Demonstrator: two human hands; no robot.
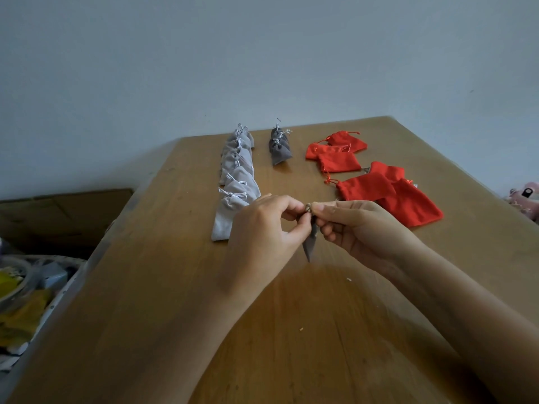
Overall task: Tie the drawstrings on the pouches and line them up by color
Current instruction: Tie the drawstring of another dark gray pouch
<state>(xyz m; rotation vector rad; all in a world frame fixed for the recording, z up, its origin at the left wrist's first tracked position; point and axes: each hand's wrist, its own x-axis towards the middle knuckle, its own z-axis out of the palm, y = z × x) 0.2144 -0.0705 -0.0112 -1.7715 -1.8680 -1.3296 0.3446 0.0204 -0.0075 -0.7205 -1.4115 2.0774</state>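
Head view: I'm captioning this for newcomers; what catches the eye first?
At centre, the left hand and right hand pinch the top of a dark grey pouch that hangs between them. Beyond on the right lies a scatter of red pouches; on the left, a tidy row of light grey pouches.

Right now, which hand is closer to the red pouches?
Right. The right hand is beside the red pouches; the left hand, also pinching the dark grey pouch, is nearer the light grey row.

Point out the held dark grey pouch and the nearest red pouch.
dark grey pouch [309, 244], head view, its hanging lower body.
nearest red pouch [409, 204], head view, middle of its cloth.
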